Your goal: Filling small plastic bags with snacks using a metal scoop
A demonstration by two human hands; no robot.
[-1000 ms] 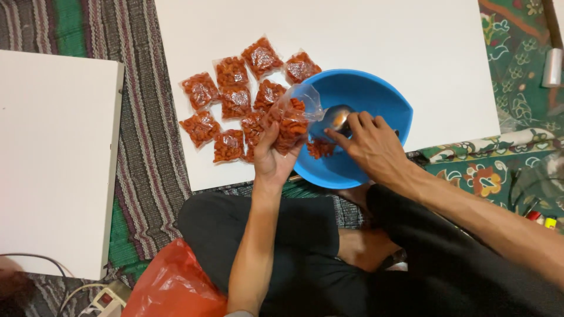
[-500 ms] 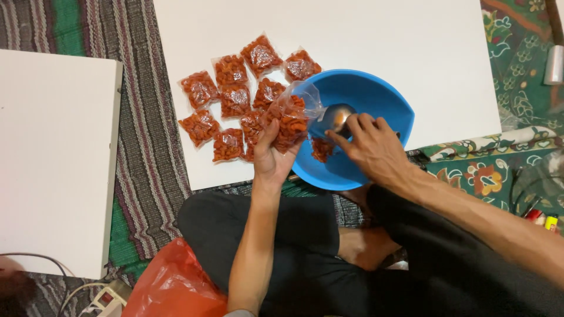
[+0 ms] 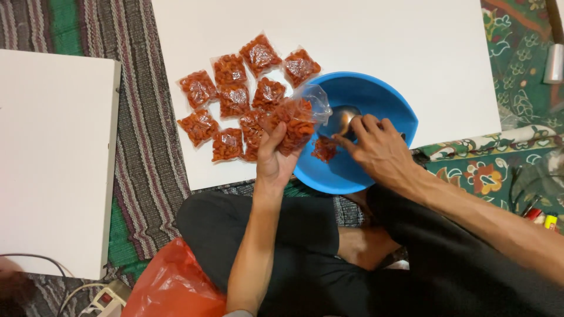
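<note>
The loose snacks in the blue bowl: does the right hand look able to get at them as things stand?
Probably yes: the right hand holds a spoon inside the blue bowl, right beside the loose snacks, with nothing between. The open bag in the left hand sits aside.

Left hand (image 3: 272, 158) grips open snack bag (image 3: 294, 120) at blue bowl (image 3: 376, 170); right hand (image 3: 379, 149) holds spoon (image 3: 342, 115).

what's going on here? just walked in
A person sits cross-legged on the floor. Their left hand holds an open clear bag part-filled with orange-red snack pieces over the rim of a blue bowl. Their right hand is in the bowl, holding a metal spoon beside a small heap of loose snack pieces. About nine filled bags lie on the white board to the left.
</note>
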